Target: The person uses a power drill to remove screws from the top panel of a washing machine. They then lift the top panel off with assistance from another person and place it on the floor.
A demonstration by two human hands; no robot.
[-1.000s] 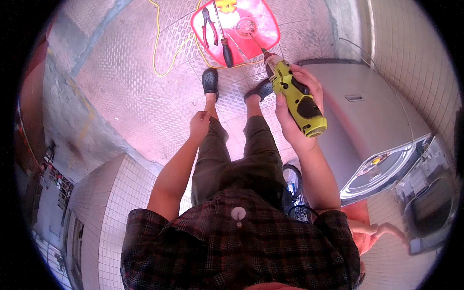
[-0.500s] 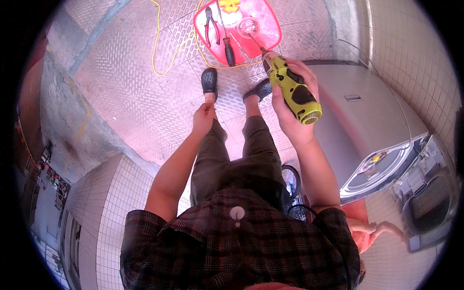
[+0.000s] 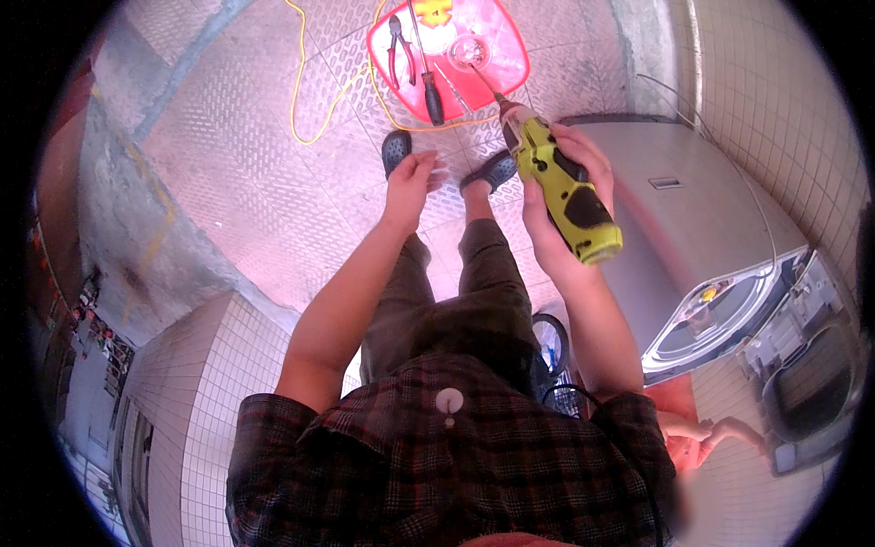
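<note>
My right hand (image 3: 588, 178) is wrapped around a yellow-green and black cordless drill (image 3: 567, 193). The drill's long bit points up and left, its tip over a small clear round dish (image 3: 470, 51) on a pink-red stool top (image 3: 510, 84). My left hand (image 3: 412, 187) hangs in front of my shins, near my left clog (image 3: 396, 150). Its fingers are smeared by motion, and whether anything small is between them I cannot make out. Also on the stool lie red-handled pliers (image 3: 397, 55), a black-handled screwdriver (image 3: 432, 98), a thin metal bit (image 3: 453, 88) and a yellow piece (image 3: 434, 11).
To my right a grey front-loading washer (image 3: 679, 182) lies over, its round opening (image 3: 702, 319) exposed, a detached panel (image 3: 811, 374) beside it. A yellow cord (image 3: 302, 91) runs across the tiled floor. Behind me at right sits another person in orange (image 3: 684, 447). A wheel (image 3: 550, 343) shows near my hip.
My left hand has risen and shifted right, out of its earlier pinched pose. My right hand and the drill have moved slightly right and toward me.
</note>
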